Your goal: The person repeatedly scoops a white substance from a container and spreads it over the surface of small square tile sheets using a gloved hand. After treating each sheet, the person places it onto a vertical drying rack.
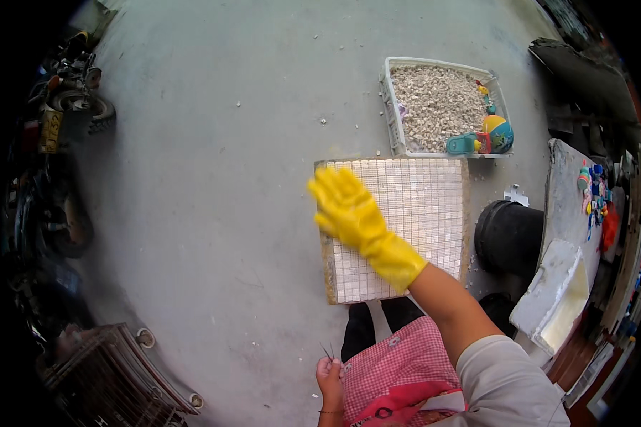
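The right hand (345, 206), yellow-gloved, lay fingers spread on the mosaic tile sheet (420, 213); the left hand (329, 375) pinched tweezers (327, 351); rough pressure might dislodge tiles.

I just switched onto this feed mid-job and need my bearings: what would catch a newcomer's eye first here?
The right hand in a bright yellow rubber glove, spread flat over the near-left part of a square board of small white mosaic tiles at centre. Just beyond it sits a white crate of pale stone chips with colourful toys at its right end. Low in the frame, the bare left hand holds thin tweezers beside a red checked apron.
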`<state>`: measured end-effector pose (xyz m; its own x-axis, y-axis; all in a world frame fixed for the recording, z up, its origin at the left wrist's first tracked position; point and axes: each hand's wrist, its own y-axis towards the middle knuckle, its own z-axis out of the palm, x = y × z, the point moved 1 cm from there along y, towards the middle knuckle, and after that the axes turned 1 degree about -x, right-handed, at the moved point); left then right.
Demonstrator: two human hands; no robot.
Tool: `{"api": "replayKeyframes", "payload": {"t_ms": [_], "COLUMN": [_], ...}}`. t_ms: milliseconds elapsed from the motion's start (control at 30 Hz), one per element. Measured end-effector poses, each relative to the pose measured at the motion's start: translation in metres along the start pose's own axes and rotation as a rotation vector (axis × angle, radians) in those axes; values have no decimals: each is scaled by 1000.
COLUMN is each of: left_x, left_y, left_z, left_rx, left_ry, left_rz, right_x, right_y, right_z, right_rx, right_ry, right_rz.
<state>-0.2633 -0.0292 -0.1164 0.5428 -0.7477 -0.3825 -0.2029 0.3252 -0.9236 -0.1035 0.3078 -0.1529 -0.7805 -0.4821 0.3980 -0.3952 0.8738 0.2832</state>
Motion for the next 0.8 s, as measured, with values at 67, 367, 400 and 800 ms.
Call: {"api": "replayKeyframes", "payload": {"t_ms": [67,367,400,800], "left_x": [-11,-18,-11,-22], "left_y": [-3,-2,1,-6], "left_z": [16,-16,-19,3], "left_rx": [48,-15,-17,71], "left_ry": [-31,44,61,-31], "left_rz": [26,10,-2,63], "right_x": [30,-88,-96,-4], "right_y": [-42,-29,-9,-108], "right_z": [-9,-57,-41,-48], "right_rx": [227,-108,-241,560], "right_ry": [119,-235,-266,263], "right_rz": [-117,211,218,-288]}}
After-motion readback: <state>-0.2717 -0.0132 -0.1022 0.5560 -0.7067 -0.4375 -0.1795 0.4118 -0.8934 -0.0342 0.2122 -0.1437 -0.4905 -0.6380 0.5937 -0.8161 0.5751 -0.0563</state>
